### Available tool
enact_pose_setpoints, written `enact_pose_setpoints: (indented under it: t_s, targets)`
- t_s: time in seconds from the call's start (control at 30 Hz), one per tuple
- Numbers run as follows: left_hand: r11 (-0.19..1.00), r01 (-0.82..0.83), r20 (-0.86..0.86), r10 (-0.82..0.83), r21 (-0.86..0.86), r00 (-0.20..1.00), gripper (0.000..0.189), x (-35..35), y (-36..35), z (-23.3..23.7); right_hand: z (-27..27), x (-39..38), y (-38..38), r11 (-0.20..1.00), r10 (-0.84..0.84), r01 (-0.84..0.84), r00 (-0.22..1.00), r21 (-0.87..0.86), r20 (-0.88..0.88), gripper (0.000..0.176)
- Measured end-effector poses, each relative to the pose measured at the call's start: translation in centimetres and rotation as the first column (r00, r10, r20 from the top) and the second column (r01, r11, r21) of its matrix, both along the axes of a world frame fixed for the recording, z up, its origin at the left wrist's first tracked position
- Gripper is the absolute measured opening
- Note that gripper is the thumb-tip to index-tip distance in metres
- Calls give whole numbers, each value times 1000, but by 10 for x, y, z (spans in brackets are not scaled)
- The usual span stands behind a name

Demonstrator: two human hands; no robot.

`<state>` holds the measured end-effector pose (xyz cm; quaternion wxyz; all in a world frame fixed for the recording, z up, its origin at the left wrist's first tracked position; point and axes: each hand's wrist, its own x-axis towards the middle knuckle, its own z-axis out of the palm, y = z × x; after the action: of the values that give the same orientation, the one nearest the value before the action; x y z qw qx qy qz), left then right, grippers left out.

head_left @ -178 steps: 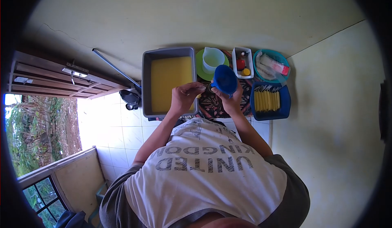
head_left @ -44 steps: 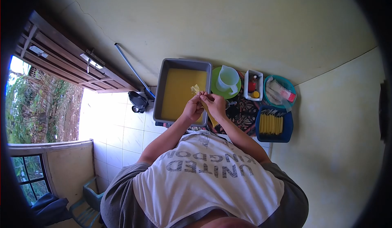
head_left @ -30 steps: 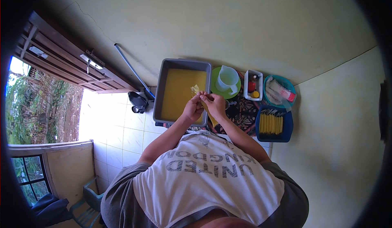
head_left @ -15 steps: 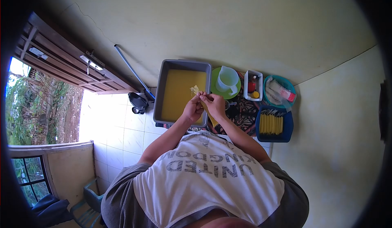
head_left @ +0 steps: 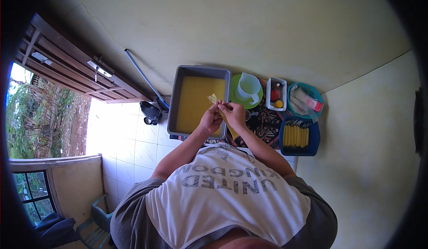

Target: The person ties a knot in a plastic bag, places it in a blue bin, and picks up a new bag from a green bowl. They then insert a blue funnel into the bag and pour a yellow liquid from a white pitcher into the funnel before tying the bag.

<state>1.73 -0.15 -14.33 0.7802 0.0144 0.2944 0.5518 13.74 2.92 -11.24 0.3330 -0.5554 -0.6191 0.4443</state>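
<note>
The things sit on a dark cloth [head_left: 263, 122] with a pattern, set against a yellow wall [head_left: 249, 26]. A gray tub [head_left: 174, 102] full of yellow liquid stands at the left edge of the cloth. Next to it is a green plate [head_left: 235, 100] with a clear jug [head_left: 248, 87] on it, then a small white box [head_left: 268, 95] and a teal basket [head_left: 290, 99] along the far edge. A blue basket [head_left: 314, 137] with yellow sticks [head_left: 296, 135] sits at the right edge. White floor tiles [head_left: 133, 137], a wood door [head_left: 67, 66] and a pole [head_left: 141, 76] leaning on the wall are to the left. About six seconds ago the right hand held a blue funnel; now it is out of sight. For the last second or so the hands have hardly moved. The left hand [head_left: 208, 121] and the right hand [head_left: 235, 115] are both closed, pinching a thin bag [head_left: 214, 99] with their fingers touching. The bag is up in the air over the near right corner of the tub. It is long and thin and tilted. Its twisted top points away at the tub, and its yellow end points back at the person.
</note>
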Motion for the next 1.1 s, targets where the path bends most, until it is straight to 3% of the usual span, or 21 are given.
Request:
enact_pose_setpoints:
  t_s: [0.53, 0.63, 0.7, 0.77, 0.83, 0.9, 0.93, 1.0, 1.03, 1.1]
  targets:
    - [999, -16, -4, 16, -41, 1000, 18, 1, 0, 8, -7, -1, 1, 1000, 5, -6, 999, -12, -35, 26]
    - [998, -56, -98, 55, -4, 994, 20, 1, 0, 7, -10, -1, 1, 1000, 26, -27, 996, -11, -85, 26]
    - [994, -89, -321, 107, 68, 941, 21, 1, 0, 8, -11, 1, 1, 999, 50, -51, 993, 1, -103, 26]
    - [990, -92, -383, 126, 107, 915, 21, 0, -2, 13, -13, 2, 2, 997, 73, -72, 990, 13, -121, 27]
    - [985, -91, -443, 147, 145, 884, 22, -4, -3, 21, -15, 3, 4, 987, 159, -161, 956, 10, -247, 28]
    - [975, 16, -660, 140, 224, 738, 25, -10, -4, 26, -6, 5, 6, 980, 195, -194, 941, 30, -277, 30]
    - [975, 16, -660, 139, 223, 738, 25, -10, -3, 28, 3, 5, 6, 973, 231, -227, 924, 50, -305, 32]
    - [913, 73, -800, 311, 402, 514, 23, -11, 1, 30, 12, 7, 13, 970, 239, -240, 917, 36, -318, 36]
    - [913, 73, -800, 311, 402, 514, 23, -14, 4, 28, 16, 6, 17, 967, 248, -254, 911, 24, -329, 41]
    - [882, 206, -897, 377, 424, 230, 18, -23, 7, 31, 24, 4, 26, 943, 334, -314, 893, 115, -300, 39]
